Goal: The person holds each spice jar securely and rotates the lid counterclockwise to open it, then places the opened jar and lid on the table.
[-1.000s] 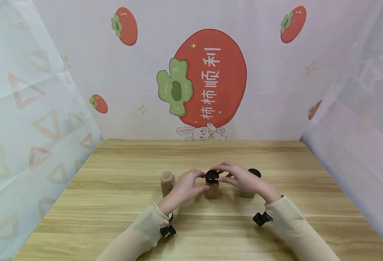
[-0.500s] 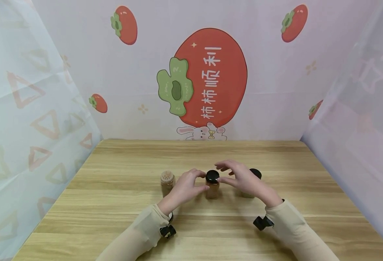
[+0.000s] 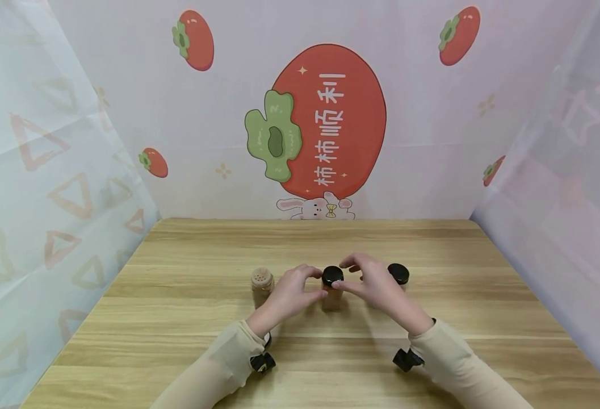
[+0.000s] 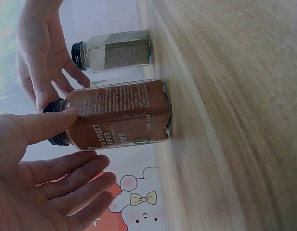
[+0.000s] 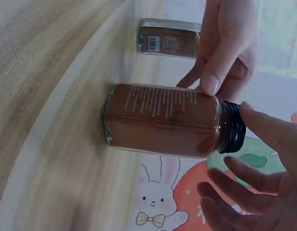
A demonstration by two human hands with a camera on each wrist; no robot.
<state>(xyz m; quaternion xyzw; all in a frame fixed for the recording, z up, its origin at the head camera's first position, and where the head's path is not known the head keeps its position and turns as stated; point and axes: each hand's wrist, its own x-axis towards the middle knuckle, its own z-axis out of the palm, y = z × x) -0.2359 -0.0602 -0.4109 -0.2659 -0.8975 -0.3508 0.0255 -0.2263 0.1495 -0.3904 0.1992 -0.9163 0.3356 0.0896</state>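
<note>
A square glass spice jar of red-brown powder (image 3: 332, 301), labelled sweet pepper, stands upright on the table between both hands. Its black cap (image 3: 332, 275) is on. From the left, my left hand (image 3: 290, 292) holds the jar near its shoulder, thumb in front and fingertips behind. My right hand (image 3: 378, 287) has its thumb against the cap, while the other fingers (image 5: 244, 192) are spread loosely and stand off it. The right wrist view shows the left thumb (image 5: 212, 83) pressed on the glass just below the neck.
Left of the hands stands another spice jar (image 3: 262, 278) with a bare, perforated top, partly behind the left hand. To the right, a black-capped jar (image 3: 398, 274) of greenish powder is partly covered by the right hand. Printed cloth (image 3: 218, 125) walls the wooden table (image 3: 202, 341).
My right index finger has come off the back of the cap, and the right thumb has slid left across its front. The left hand and the jar have stayed in place.
</note>
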